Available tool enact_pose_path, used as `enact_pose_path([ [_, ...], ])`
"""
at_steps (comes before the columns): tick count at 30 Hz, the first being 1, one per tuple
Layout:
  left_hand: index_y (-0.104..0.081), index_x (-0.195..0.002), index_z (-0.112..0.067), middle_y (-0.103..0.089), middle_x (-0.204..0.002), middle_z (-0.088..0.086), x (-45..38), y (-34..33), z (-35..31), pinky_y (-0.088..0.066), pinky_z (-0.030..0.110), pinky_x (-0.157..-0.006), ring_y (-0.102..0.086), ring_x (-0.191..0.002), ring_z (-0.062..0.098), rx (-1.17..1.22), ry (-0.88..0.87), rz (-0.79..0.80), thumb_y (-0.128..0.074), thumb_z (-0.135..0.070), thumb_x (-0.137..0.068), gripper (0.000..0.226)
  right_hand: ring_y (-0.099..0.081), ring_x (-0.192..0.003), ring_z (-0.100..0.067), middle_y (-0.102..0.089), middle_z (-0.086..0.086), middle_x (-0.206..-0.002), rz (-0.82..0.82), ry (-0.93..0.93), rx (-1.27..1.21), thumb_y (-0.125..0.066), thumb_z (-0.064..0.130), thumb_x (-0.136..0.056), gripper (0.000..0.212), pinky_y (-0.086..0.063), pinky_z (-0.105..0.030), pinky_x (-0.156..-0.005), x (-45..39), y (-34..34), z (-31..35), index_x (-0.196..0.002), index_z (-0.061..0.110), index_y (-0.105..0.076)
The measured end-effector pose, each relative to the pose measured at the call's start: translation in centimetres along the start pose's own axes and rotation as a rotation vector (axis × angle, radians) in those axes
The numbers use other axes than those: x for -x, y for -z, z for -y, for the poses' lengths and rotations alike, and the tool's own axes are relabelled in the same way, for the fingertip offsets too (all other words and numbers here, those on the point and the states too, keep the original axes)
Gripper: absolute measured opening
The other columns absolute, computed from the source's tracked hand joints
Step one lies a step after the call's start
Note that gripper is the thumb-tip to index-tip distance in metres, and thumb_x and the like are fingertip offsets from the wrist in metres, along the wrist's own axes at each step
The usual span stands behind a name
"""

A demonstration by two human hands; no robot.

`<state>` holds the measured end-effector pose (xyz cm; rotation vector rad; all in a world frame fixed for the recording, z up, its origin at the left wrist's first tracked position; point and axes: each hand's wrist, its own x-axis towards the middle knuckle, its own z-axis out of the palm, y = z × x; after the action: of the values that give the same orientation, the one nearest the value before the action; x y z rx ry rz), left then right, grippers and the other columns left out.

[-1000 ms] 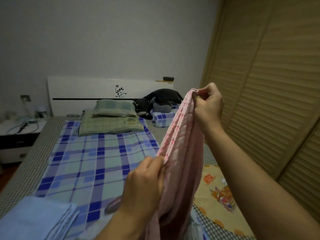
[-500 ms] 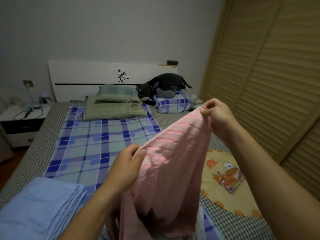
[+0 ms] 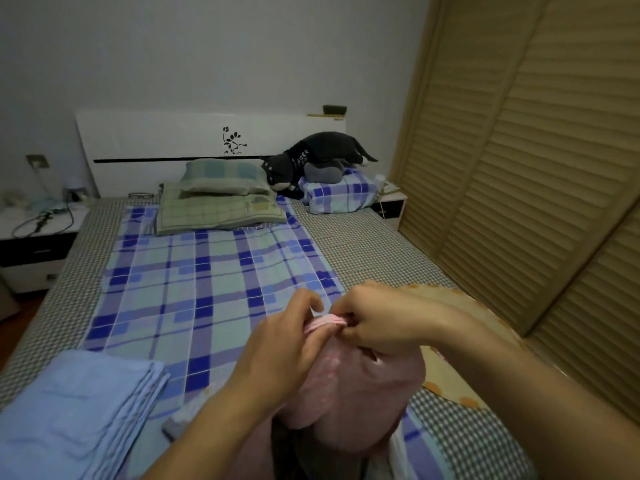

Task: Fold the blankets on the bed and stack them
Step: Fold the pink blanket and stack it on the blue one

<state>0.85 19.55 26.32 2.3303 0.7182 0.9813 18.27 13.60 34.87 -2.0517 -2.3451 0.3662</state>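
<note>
Both hands meet over the near end of the bed (image 3: pixel 363 244), pinching the top edge of the pink blanket (image 3: pixel 353 393) between them. The left hand (image 3: pixel 287 344) has its fingers curled round the bunched hem from the left; the right hand (image 3: pixel 377 323) pinches the same hem from the right, so the two corners sit together just above the blue plaid sheet (image 3: pixel 207 278). From that shared grip the pink blanket hangs straight down toward the person, its doubled body sagging below the hands with the lower part out of view, so how far it reaches cannot be told.

The long axis now runs vertically, from the hem down, and the fold line lies directly beneath both hands; neither hand is clearly nearer to it. The coming move likely turns on this: one hand keeps the joined corners while the other slides down to catch the hanging fold.

The folded light blue blanket (image 3: pixel 69 417) rests left of the pink blanket, near the bed's foot, the probable stacking spot. A yellow cartoon-print blanket (image 3: pixel 460 372) lies flat to the right of the pink blanket.
</note>
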Motion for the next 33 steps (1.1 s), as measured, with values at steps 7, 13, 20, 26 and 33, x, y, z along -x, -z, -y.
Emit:
enact_pose_path([
  [7, -0.015, -0.133, -0.051, -0.051, -0.106, -0.019, 5.0, -2.2, 2.3, -0.053, 0.033, -0.065, -0.065, -0.086, 0.014, 0.033, 0.274, -0.047, -0.071, -0.038, -0.086, 0.075, -0.065, -0.084, -0.024, -0.073, 0.002, -0.085, -0.675, -0.178, -0.107, -0.046, 0.034, -0.081, 0.030, -0.051, -0.040, -0.071, -0.5, -0.4, -0.9, -0.096, 0.021, -0.069],
  [13, -0.032, -0.139, -0.039, -0.043, -0.135, -0.014, 7.1, -5.2, 2.8, -0.047, 0.040, -0.102, -0.046, -0.124, 0.010, 0.032, 0.253, -0.152, -0.048, -0.044, -0.098, 0.043, -0.063, -0.073, -0.012, -0.071, 0.006, -0.078, -0.923, -0.182, -0.242, -0.057, 0.020, -0.087, 0.018, -0.052, -0.039, -0.070, -1.2, 1.7, -1.3, -0.091, 0.020, -0.074],
  [20, -0.020, -0.147, -0.030, -0.034, -0.149, -0.002, 4.3, -6.2, 3.4, -0.052, 0.038, -0.096, -0.051, -0.126, 0.023, -0.101, 0.242, -0.110, -0.061, -0.043, -0.091, 0.071, -0.058, -0.066, -0.012, -0.066, 0.005, -0.067, -0.888, -0.181, -0.313, -0.058, 0.015, -0.083, 0.016, -0.049, -0.040, -0.064, -1.3, 2.3, -0.1, -0.075, 0.014, -0.071],
  [26, -0.016, -0.151, -0.032, -0.040, -0.152, 0.001, 2.9, -7.0, 2.7, -0.048, 0.040, -0.103, -0.048, -0.132, 0.025, 0.052, 0.416, -0.173, -0.061, -0.032, -0.091, 0.075, -0.058, -0.066, -0.022, -0.065, -0.002, -0.063, -0.887, -0.225, -0.355, -0.059, 0.018, -0.081, 0.018, -0.049, -0.046, -0.063, -2.0, 2.3, 0.6, -0.068, 0.009, -0.068],
  [33, -0.013, -0.153, -0.042, -0.033, -0.146, 0.000, 6.5, -4.0, 8.3, -0.058, 0.033, -0.069, -0.060, -0.097, 0.019, -0.075, 0.408, -0.152, -0.057, 0.000, -0.090, 0.088, -0.065, -0.074, -0.015, -0.071, 0.007, -0.070, -0.961, -0.395, -0.482, -0.058, 0.022, -0.081, 0.018, -0.054, -0.043, -0.070, -1.6, 2.2, -1.7, -0.076, 0.019, -0.075],
])
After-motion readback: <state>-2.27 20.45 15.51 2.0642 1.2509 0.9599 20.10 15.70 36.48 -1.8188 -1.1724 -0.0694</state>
